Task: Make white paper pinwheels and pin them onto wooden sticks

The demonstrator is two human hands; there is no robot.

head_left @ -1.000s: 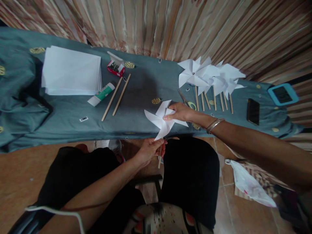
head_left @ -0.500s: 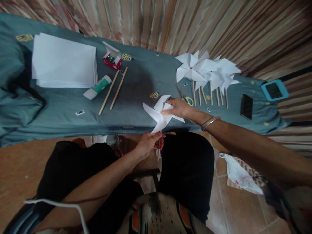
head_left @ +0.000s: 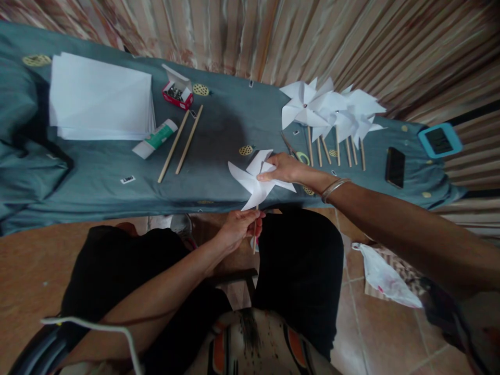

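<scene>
A white paper pinwheel (head_left: 250, 182) hangs over the front edge of the grey-blue cloth table (head_left: 219, 135). My right hand (head_left: 283, 167) pinches the pinwheel's centre from the right. Below it, my left hand (head_left: 238, 228) grips the thin wooden stick (head_left: 255, 239) that runs down from the pinwheel. Both hands are above my lap in black trousers.
Several finished pinwheels on sticks (head_left: 332, 112) lie at the right, with scissors (head_left: 295, 152) beside them. A paper stack (head_left: 99, 99), glue tube (head_left: 155, 138), two loose sticks (head_left: 182, 143) and a red pin box (head_left: 176, 94) lie left. A black phone (head_left: 394, 166) and blue-cased device (head_left: 439, 140) lie far right.
The view has shifted slightly; the pinwheel and both hands sit a little higher and further left in frame. The grips look unchanged.
</scene>
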